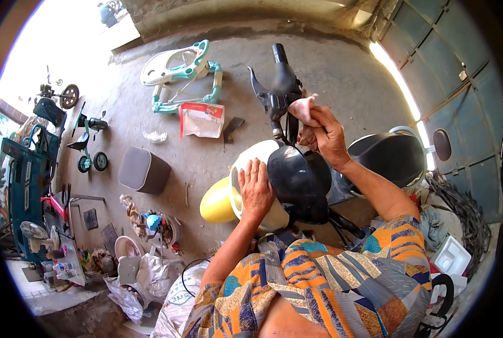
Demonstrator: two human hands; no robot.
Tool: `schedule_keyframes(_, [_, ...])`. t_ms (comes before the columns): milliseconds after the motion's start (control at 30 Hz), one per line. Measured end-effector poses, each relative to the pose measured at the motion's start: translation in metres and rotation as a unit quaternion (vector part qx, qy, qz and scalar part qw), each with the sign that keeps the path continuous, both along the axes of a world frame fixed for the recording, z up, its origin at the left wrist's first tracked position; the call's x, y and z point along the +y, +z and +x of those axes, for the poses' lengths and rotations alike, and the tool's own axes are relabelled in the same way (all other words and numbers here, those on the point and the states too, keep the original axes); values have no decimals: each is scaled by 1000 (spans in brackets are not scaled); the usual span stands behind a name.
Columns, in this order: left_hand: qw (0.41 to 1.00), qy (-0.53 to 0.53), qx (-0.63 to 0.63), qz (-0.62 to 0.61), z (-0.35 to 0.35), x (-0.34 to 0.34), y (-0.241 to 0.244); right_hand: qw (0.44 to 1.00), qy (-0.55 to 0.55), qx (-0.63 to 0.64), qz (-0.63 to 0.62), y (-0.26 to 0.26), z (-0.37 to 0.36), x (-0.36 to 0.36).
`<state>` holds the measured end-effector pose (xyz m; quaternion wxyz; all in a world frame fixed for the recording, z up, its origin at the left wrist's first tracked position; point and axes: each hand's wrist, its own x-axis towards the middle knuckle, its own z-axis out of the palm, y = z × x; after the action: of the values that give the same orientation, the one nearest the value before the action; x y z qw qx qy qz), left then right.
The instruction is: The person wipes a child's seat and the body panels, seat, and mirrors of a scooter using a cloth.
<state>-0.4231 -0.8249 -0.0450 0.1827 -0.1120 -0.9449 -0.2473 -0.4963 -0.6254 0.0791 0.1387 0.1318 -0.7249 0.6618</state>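
Observation:
My left hand point(257, 190) lies flat on the cream front panel point(272, 217) of a scooter, its fingers extended and holding nothing. A pink-and-white cloth point(304, 109) is bunched in the fingers of my right hand point(330, 137). The cloth touches the handlebar area, just beside the black brake lever mount. From there the black handlebar grip point(279, 55) and brake lever point(257, 83) point away from me. Between my hands sits the glossy black instrument cover point(298, 181). A yellow rounded part point(215, 200) juts out left of the panel. The black seat point(388, 158) is at right.
A baby walker point(177, 72) and a paper bag point(203, 120) are on the concrete floor ahead. Left of them stand a grey bin point(143, 169), a child's tricycle point(89, 141) and a teal cargo tricycle point(27, 181). Metal doors point(450, 84) rise at right; sacks point(179, 295) lie near me.

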Motion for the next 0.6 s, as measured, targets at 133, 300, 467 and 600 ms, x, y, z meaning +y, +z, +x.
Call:
schedule_keyframes(133, [1000, -2, 2, -4, -1, -1, -3, 977, 12, -174, -126, -4, -23, 0])
schedule_keyframes(300, [1000, 6, -3, -9, -1, -3, -5, 960, 95, -201, -171, -4, -25, -8])
schedule_keyframes(467, [1000, -4, 0, -7, -1, 0, -6, 950, 185, -251, -20, -51, -34, 22])
schedule_keyframes(600, [1000, 3, -4, -14, -1, -1, 0, 981, 144, -76, 108, -51, -34, 11])
